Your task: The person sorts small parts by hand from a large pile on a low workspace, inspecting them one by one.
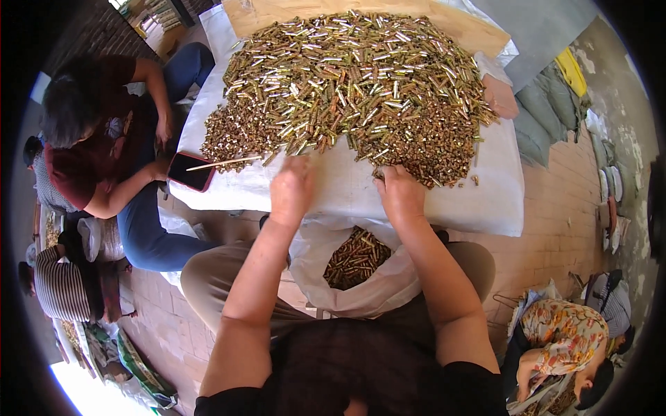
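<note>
A wide heap of brass-coloured metal sleeves [347, 76] covers the white-sheeted table [236, 194]. Smaller brass pieces, like nuts or cones, lie in a left pile [236, 135] and a right pile [430, 152]. My left hand [293, 186] is closed at the table's near side, just below the sleeves; what its curled fingers hold is hidden. At the near edge of the right pile, my right hand [402, 193] has its fingers bent together, their contents too small to make out. Below the table edge, between my knees, an open white sack [312, 284] holds assembled-looking brass sleeves [356, 260].
A phone [191, 172] with a thin wooden stick [222, 163] across it lies at the table's left corner. A wooden board [444, 24] backs the heap. One person [97, 132] sits close on the left; another [562, 333] bends at lower right. Filled sacks [541, 114] line the right wall.
</note>
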### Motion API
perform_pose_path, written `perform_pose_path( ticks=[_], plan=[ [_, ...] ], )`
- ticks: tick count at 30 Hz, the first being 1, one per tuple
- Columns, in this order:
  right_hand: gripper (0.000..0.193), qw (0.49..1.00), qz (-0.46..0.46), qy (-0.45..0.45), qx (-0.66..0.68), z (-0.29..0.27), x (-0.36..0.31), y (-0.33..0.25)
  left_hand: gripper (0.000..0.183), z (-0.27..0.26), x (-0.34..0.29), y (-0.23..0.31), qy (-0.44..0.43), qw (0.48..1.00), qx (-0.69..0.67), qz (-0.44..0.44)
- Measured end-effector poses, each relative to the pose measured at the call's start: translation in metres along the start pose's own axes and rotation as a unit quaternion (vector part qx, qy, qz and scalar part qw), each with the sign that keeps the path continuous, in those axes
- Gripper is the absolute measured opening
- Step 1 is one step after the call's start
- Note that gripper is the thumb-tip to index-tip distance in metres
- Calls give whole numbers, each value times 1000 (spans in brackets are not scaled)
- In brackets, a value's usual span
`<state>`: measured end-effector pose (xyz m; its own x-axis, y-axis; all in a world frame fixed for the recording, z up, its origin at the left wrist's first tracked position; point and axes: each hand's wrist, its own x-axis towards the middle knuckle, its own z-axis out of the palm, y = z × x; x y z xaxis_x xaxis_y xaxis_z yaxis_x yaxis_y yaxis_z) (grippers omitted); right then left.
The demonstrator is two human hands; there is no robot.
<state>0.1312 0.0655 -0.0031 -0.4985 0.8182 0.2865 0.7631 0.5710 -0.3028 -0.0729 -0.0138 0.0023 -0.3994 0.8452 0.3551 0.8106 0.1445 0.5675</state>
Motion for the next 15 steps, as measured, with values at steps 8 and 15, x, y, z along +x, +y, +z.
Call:
perform_pose_path(
  ticks=[8, 15],
  plan=[
    [22, 999, 39, -30, 13, 3, 2, 5, 19, 2, 28, -22, -64, 989, 133, -32],
    [21, 990, 49, -24, 127, -3, -2, 17, 7, 6, 28, -4, -163, 933, -266, -179]
  ],
)
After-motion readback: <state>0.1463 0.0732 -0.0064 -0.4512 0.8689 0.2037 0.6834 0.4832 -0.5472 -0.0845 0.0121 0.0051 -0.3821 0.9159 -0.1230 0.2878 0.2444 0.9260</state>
